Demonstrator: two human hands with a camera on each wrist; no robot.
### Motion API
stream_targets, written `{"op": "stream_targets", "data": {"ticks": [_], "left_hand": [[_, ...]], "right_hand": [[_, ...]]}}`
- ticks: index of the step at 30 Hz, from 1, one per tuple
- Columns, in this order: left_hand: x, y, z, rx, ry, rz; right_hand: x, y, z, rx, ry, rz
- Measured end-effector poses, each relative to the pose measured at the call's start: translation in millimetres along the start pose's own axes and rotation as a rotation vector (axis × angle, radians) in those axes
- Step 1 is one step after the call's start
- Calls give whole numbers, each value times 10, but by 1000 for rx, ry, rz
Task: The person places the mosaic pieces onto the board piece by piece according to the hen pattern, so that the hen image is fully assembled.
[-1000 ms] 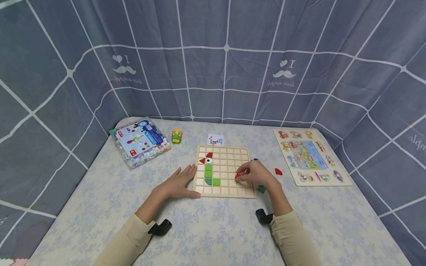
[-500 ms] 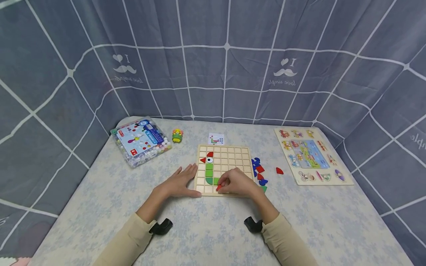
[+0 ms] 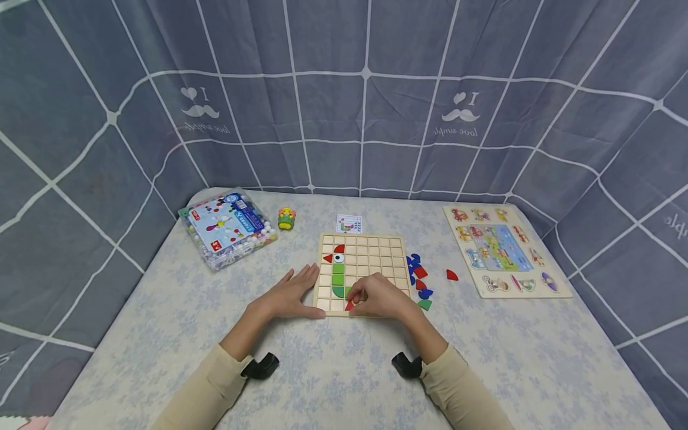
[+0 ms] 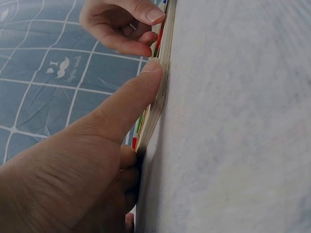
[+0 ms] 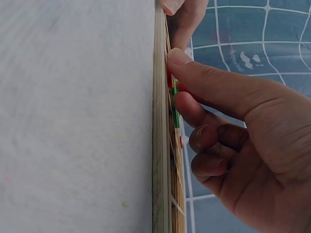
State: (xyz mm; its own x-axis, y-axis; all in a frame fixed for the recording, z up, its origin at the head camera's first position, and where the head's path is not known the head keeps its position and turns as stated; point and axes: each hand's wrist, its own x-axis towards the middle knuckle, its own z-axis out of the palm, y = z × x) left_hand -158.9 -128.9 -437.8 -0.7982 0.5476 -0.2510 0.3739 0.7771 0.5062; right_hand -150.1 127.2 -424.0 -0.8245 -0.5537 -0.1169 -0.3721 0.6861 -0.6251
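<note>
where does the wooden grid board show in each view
Head: wooden grid board, flat, just below picture centre.
Left wrist: wooden grid board, edge-on, upper middle.
Right wrist: wooden grid board, edge-on, running top to bottom near the centre.
Shared landmark: right hand, visible in all three.

1 left hand (image 3: 290,295), 1 right hand (image 3: 380,297), 1 grid board (image 3: 386,252). Red pieces (image 3: 339,248): 2 on the grid, 1 pinched, 3 loose. Green pieces (image 3: 338,279): 4 on the grid (one mostly hidden), 1 loose. 1 eye tile (image 3: 338,258). Blue pieces (image 3: 425,294) overlap, no solid count. 1 card (image 3: 349,224), 1 bead box (image 3: 226,228), 1 toy figure (image 3: 286,219), 1 picture puzzle (image 3: 501,236).
</note>
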Motion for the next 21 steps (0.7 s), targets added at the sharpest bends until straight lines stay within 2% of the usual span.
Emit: {"op": "stream_targets", "data": {"ticks": [10, 21], "left_hand": [[6, -6, 0, -4, -5, -11], [6, 15, -12, -11, -11, -23]], "right_hand": [[-11, -11, -22, -24, -15, -41], [-16, -9, -33, -64, -13, -50]]}}
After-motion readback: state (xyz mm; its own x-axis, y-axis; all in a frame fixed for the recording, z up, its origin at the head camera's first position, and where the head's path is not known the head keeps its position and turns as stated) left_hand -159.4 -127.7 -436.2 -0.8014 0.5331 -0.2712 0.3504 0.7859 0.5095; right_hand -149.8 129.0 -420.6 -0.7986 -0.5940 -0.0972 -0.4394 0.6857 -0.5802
